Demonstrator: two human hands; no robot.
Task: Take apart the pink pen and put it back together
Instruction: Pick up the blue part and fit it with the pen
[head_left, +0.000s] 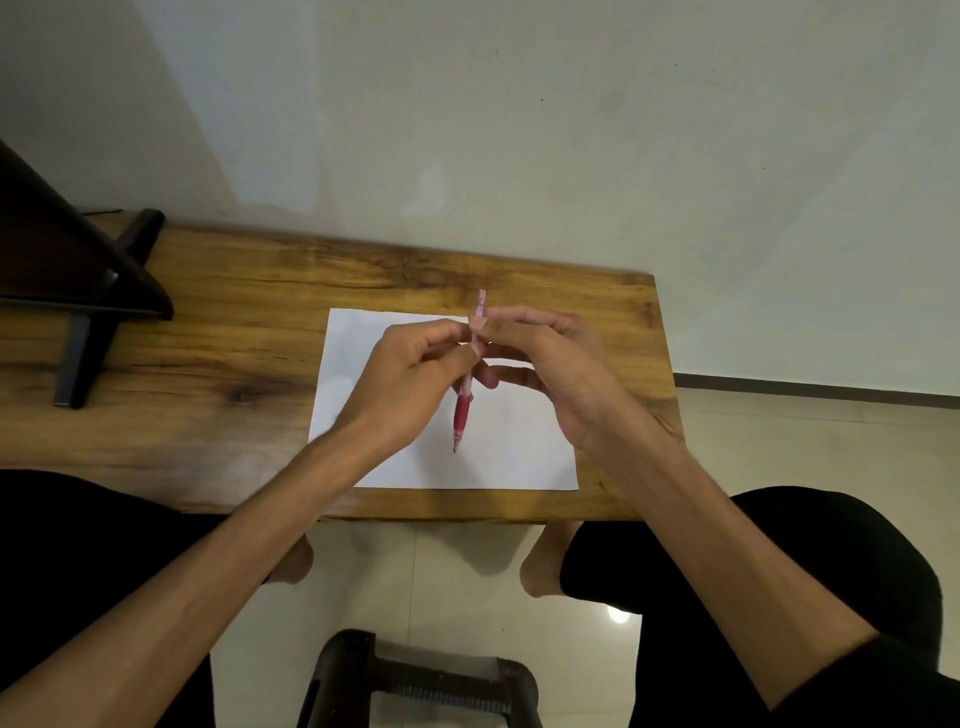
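The pink pen (462, 410) is held nearly upright above a white sheet of paper (519, 447), tip pointing toward me, its dark pink grip section below the fingers and its pale clear barrel poking out above them. My left hand (410, 384) pinches the middle of the barrel with thumb and fingers. My right hand (550, 364) pinches the upper part of the barrel from the right. The pen looks whole; the middle of it is hidden by my fingers.
The paper lies on a wooden table (218, 374) whose right edge ends near my right wrist. A dark stand (83, 291) occupies the table's left end. A dark stool frame (421, 680) sits on the tiled floor between my knees.
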